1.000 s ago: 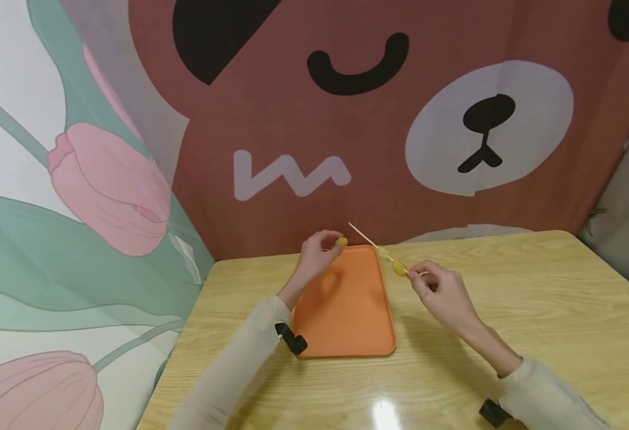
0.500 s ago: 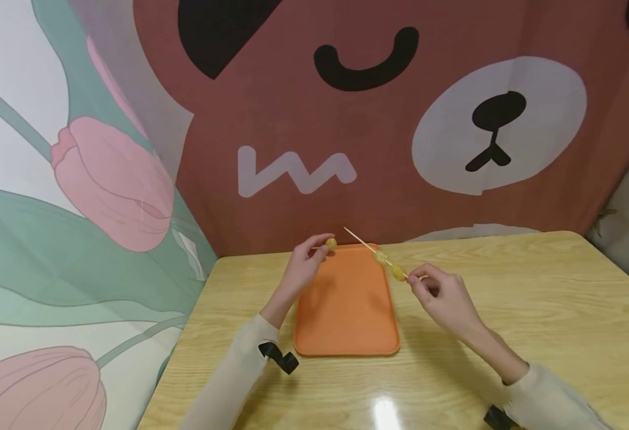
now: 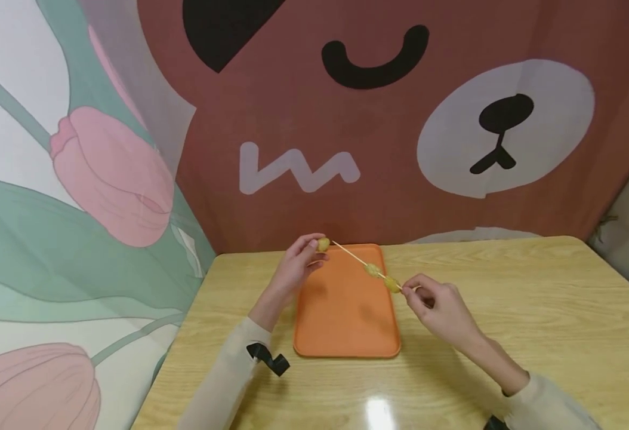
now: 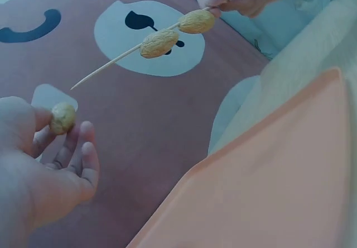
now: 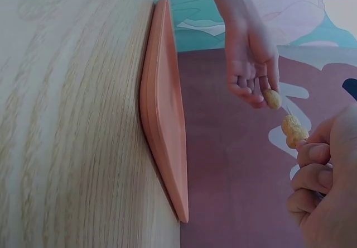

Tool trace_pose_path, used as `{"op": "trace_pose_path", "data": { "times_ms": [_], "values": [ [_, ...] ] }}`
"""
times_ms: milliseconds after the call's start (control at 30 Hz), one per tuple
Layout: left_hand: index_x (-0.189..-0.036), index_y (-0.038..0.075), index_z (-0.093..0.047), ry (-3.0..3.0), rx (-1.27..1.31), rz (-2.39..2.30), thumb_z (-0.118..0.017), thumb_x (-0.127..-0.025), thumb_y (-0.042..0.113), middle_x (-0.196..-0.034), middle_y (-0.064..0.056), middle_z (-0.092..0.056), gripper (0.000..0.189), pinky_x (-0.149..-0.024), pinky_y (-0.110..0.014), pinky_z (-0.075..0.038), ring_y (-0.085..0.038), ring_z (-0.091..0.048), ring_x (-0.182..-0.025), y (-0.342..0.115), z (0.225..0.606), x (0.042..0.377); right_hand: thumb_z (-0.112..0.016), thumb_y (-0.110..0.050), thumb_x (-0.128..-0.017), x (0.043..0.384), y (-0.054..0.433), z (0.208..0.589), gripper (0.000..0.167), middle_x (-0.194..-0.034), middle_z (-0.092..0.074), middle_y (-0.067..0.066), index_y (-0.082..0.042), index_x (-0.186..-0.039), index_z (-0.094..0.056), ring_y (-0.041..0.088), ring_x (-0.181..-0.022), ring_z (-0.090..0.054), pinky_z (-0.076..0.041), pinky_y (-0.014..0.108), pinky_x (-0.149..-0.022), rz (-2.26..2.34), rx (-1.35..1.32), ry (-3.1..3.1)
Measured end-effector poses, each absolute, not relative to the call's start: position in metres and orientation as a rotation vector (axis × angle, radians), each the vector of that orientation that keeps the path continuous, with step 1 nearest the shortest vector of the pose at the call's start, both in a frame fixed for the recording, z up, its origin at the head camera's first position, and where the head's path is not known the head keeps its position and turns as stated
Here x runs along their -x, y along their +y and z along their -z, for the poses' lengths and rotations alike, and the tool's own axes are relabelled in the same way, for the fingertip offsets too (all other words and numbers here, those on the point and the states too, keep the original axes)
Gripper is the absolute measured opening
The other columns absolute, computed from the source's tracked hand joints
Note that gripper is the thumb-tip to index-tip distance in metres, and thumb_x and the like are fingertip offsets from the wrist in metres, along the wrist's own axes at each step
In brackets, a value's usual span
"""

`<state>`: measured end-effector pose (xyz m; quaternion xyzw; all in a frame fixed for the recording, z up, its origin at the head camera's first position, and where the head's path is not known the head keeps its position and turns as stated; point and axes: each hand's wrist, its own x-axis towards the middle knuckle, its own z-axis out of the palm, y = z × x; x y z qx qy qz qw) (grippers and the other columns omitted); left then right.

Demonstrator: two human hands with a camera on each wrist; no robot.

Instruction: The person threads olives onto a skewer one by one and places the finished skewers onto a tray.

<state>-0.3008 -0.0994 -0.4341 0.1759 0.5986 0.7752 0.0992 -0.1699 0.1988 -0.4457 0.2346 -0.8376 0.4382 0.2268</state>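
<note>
In the head view my left hand (image 3: 292, 266) pinches a small wrinkled yellow oval fruit (image 3: 323, 244), like a candied date, between thumb and forefinger. My right hand (image 3: 440, 307) grips the lower end of a thin wooden skewer (image 3: 351, 254). Two more such fruits are threaded on it: one fruit (image 3: 392, 284) close to my right fingertips, the other fruit (image 3: 372, 270) a little further up. The bare pointed tip aims at the fruit in my left hand. A gap separates tip and fruit in the left wrist view, where the loose fruit (image 4: 62, 118) shows clearly.
Below both hands an orange tray (image 3: 347, 316) lies on the wood-grain table (image 3: 508, 286). Behind the table hangs a brown bear-print cloth (image 3: 293, 209), with a tulip-print cloth (image 3: 116, 179) on the left. Black wrist mounts sit on both sleeves.
My left hand has drawn left with its fruit and turned its fingers. The right hand has lowered slightly, and the skewer tip has shifted left and down, nearer the left hand's fruit.
</note>
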Motion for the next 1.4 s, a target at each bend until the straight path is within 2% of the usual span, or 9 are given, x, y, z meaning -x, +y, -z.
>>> {"op": "trace_pose_path", "data": {
  "times_ms": [300,433,600,733,833,967,1167,1333,1400],
  "values": [
    [-0.126,0.005,-0.066,1.521,-0.45,-2.403,-0.058,-0.104,0.038,-0.11,-0.006,-0.063,0.04,-0.086,-0.031,-0.051,-0.022,-0.062,-0.096,-0.097,0.434,0.302,-0.063,0.002,-0.098,0.168,0.196,0.445,0.021,-0.055,-0.039,-0.018,-0.018,-0.097,-0.069,-0.003,-0.047,-0.028,-0.028,0.021,-0.04,-1.197,-0.681,-2.302],
    [-0.12,0.005,-0.07,1.525,-0.431,-2.416,-0.058,-0.102,0.041,-0.109,-0.005,-0.065,0.042,-0.089,-0.033,-0.051,-0.02,-0.062,-0.093,-0.097,0.435,0.3,-0.063,0.003,-0.097,0.167,0.195,0.446,0.021,-0.055,-0.038,-0.019,-0.018,-0.097,-0.068,-0.003,-0.047,-0.028,-0.028,0.021,-0.04,-1.2,-0.686,-2.302],
    [-0.114,0.007,-0.073,1.557,-0.411,-2.427,-0.058,-0.1,0.045,-0.11,-0.007,-0.067,0.044,-0.095,-0.038,-0.05,-0.02,-0.063,-0.09,-0.099,0.437,0.299,-0.063,0.002,-0.098,0.166,0.193,0.448,0.021,-0.055,-0.041,-0.018,-0.019,-0.097,-0.069,-0.003,-0.046,-0.029,-0.028,0.019,-0.04,-1.198,-0.694,-2.302],
    [-0.11,0.008,-0.074,1.54,-0.408,-2.438,-0.058,-0.099,0.048,-0.11,-0.006,-0.068,0.045,-0.089,-0.033,-0.052,-0.019,-0.062,-0.089,-0.099,0.436,0.299,-0.064,0.003,-0.097,0.166,0.192,0.449,0.022,-0.056,-0.042,-0.018,-0.018,-0.097,-0.069,-0.003,-0.046,-0.03,-0.029,0.019,-0.04,-1.199,-0.718,-2.29],
    [-0.11,0.007,-0.075,1.529,-0.399,-2.438,-0.058,-0.098,0.05,-0.104,-0.006,-0.067,0.048,-0.084,-0.031,-0.052,-0.018,-0.062,-0.088,-0.1,0.435,0.299,-0.064,0.004,-0.097,0.165,0.191,0.45,0.023,-0.056,-0.042,-0.018,-0.019,-0.097,-0.069,-0.004,-0.047,-0.03,-0.029,0.018,-0.04,-1.199,-0.728,-2.279],
    [-0.11,0.006,-0.074,1.541,-0.373,-2.427,-0.058,-0.098,0.052,-0.094,-0.004,-0.063,0.05,-0.083,-0.031,-0.052,-0.017,-0.063,-0.086,-0.101,0.435,0.299,-0.065,0.005,-0.096,0.165,0.189,0.45,0.025,-0.057,-0.04,-0.019,-0.02,-0.097,-0.069,-0.004,-0.048,-0.029,-0.029,0.019,-0.041,-1.195,-0.726,-2.276],
    [-0.107,0.007,-0.075,1.55,-0.359,-2.421,-0.06,-0.098,0.051,-0.095,-0.006,-0.064,0.047,-0.081,-0.031,-0.052,-0.017,-0.063,-0.084,-0.105,0.436,0.299,-0.064,0.005,-0.096,0.165,0.187,0.451,0.025,-0.056,-0.038,-0.02,-0.019,-0.097,-0.069,-0.004,-0.048,-0.028,-0.029,0.019,-0.042,-1.184,-0.721,-2.296],
    [-0.098,0.011,-0.074,1.579,-0.346,-2.409,-0.064,-0.097,0.049,-0.087,-0.002,-0.064,0.04,-0.079,-0.03,-0.051,-0.017,-0.062,-0.084,-0.106,0.433,0.298,-0.064,0.004,-0.096,0.165,0.187,0.452,0.024,-0.055,-0.039,-0.02,-0.019,-0.097,-0.069,-0.004,-0.047,-0.028,-0.028,0.018,-0.041,-1.196,-0.715,-2.314],
    [-0.096,0.012,-0.072,1.591,-0.35,-2.4,-0.063,-0.097,0.051,-0.09,-0.001,-0.064,0.04,-0.079,-0.03,-0.051,-0.018,-0.062,-0.087,-0.106,0.433,0.298,-0.064,0.004,-0.097,0.165,0.187,0.452,0.024,-0.055,-0.038,-0.02,-0.02,-0.097,-0.069,-0.004,-0.047,-0.028,-0.028,0.018,-0.041,-1.2,-0.722,-2.314]
  ]
}}
